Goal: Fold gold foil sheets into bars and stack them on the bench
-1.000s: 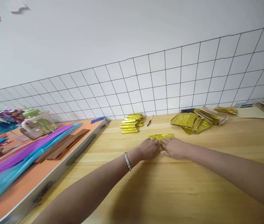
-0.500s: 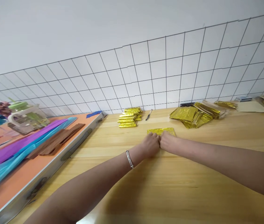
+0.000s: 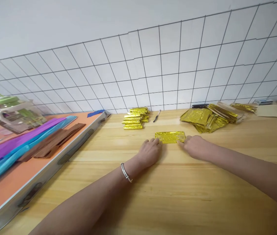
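Observation:
A flat rectangle of crinkled gold foil [image 3: 170, 137] lies on the wooden table between my two hands. My left hand [image 3: 150, 150], with a silver bangle at the wrist, has its curled fingers at the foil's left near corner. At the right end, my right hand [image 3: 193, 147] pinches the foil's edge between thumb and fingers. Behind the left hand is a stack of narrow folded gold strips [image 3: 135, 118]. Farther right sits a loose pile of flat gold foil sheets [image 3: 203, 119]. The undersides of my left fingers are hidden.
A pen [image 3: 157, 116] lies beside the strips. On the left, an orange-topped box [image 3: 13, 178] holds purple, blue and brown paper and a green-lidded jug [image 3: 22, 114]. A beige card [image 3: 272, 111] is at the back right, below the wall grid [image 3: 170, 55].
My hands have moved apart, the right one to the foil's right end and the left one slightly left. More of the foil shows between them. The camera view has shifted a little.

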`<control>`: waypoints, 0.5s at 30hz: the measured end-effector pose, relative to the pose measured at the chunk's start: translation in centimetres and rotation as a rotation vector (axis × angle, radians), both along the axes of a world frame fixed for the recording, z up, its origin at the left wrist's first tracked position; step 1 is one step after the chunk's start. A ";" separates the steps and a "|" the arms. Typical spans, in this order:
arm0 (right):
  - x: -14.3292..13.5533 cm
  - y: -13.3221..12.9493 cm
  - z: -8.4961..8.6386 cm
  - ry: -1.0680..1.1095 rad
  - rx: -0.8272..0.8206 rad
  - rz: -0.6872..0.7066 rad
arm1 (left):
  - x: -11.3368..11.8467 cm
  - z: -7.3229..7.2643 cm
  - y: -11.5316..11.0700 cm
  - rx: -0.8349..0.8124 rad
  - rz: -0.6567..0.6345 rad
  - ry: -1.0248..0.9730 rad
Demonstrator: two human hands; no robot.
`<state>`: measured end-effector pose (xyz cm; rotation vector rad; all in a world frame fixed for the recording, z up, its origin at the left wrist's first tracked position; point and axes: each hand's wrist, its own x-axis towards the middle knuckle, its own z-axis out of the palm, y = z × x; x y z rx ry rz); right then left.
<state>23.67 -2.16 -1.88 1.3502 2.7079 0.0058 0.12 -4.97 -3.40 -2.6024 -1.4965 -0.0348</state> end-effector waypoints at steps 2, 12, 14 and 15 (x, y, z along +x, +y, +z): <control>1.0 -0.1 0.1 -0.015 0.004 -0.012 | -0.7 -0.3 0.2 -0.013 0.026 -0.053; 3.2 -0.8 -1.4 -0.002 0.044 -0.174 | -3.4 -1.1 0.3 0.027 0.028 -0.250; 3.2 -0.9 -1.6 -0.025 0.056 -0.176 | -3.3 -0.9 0.2 0.033 0.035 -0.251; 3.2 -1.0 -1.6 -0.035 0.066 -0.172 | -3.2 -0.8 0.1 0.036 0.037 -0.243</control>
